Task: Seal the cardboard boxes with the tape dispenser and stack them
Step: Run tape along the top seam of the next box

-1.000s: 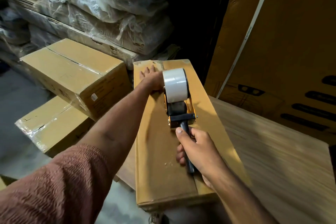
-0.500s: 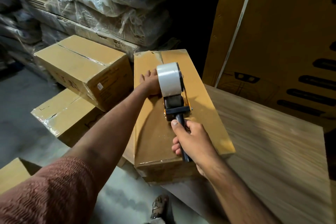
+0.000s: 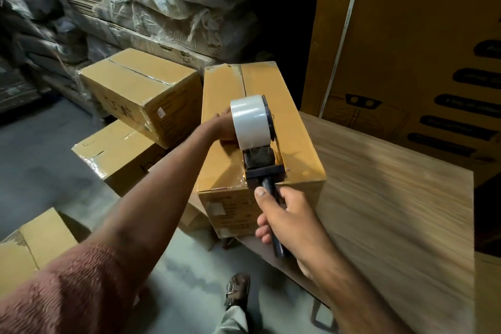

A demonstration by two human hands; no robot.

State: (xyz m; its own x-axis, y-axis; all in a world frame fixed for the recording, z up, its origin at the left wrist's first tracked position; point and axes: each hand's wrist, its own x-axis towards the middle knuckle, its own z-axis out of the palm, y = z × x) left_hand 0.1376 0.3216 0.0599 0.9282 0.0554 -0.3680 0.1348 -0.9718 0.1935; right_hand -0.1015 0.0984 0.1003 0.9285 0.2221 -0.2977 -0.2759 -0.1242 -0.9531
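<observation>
A long cardboard box (image 3: 295,116) lies on the wooden table (image 3: 393,211), its near end at the table's left edge. Clear tape runs along its top seam. The tape dispenser (image 3: 257,141), with a white roll and orange frame, sits on the box top close to the near edge. My right hand (image 3: 287,217) grips its dark handle. My left hand (image 3: 222,127) presses flat on the box top just left of the roll, partly hidden behind it.
Two taped boxes are stacked on the floor at left, the upper box (image 3: 141,92) on the lower box (image 3: 116,154). Another box (image 3: 29,247) sits at the lower left. Plastic-wrapped flat cardboard (image 3: 162,13) is piled behind. A large printed carton (image 3: 420,49) stands at right. My sandalled foot (image 3: 238,290) is below.
My right hand has drawn the dispenser toward me along the seam, from mid-box to the near edge. The left hand stays pressed on the box top.
</observation>
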